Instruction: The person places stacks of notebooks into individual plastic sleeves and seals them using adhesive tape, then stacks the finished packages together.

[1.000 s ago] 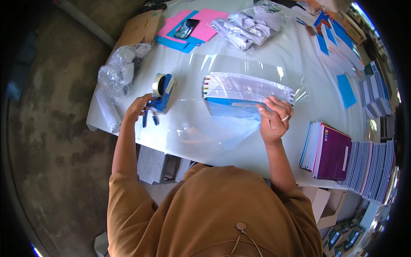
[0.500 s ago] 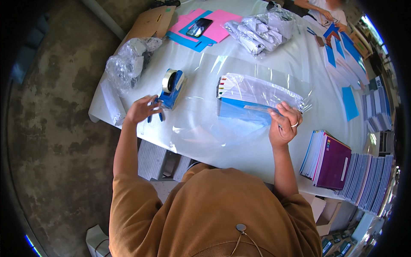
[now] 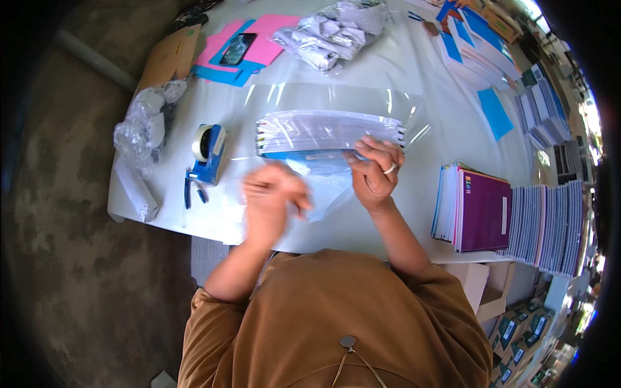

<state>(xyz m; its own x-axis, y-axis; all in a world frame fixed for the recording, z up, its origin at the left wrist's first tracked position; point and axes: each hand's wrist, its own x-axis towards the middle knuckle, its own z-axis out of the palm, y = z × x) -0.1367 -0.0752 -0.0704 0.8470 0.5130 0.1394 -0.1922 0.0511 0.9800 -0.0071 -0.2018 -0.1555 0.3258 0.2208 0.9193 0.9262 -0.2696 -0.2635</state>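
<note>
A stack of notebooks (image 3: 323, 132) with white page edges and a blue cover lies in the middle of the table. Clear plastic film (image 3: 317, 100) spreads around it, reaching toward me. At the stack's near right corner, my right hand (image 3: 375, 173) has its fingers bent together on the film; a ring is on one finger. My left hand (image 3: 273, 197) is over the film just in front of the stack, smeared by motion, so its fingers and anything in them are unclear. A blue tape dispenser (image 3: 208, 161) with a roll of tape stands farther left, beside blue-handled scissors (image 3: 191, 187).
Crumpled plastic (image 3: 143, 126) and a white roll (image 3: 136, 191) line the left edge. Pink and blue sheets carry a phone (image 3: 238, 50); a plastic-wrapped bundle (image 3: 330, 35) lies beside them. Purple-covered notebooks (image 3: 485, 210) and more stacks (image 3: 546, 226) stand at right.
My left hand has moved right, from the tape dispenser and scissors to the film before the stack. My right hand's fingers are more bent at the stack's corner. The whole view has shifted.
</note>
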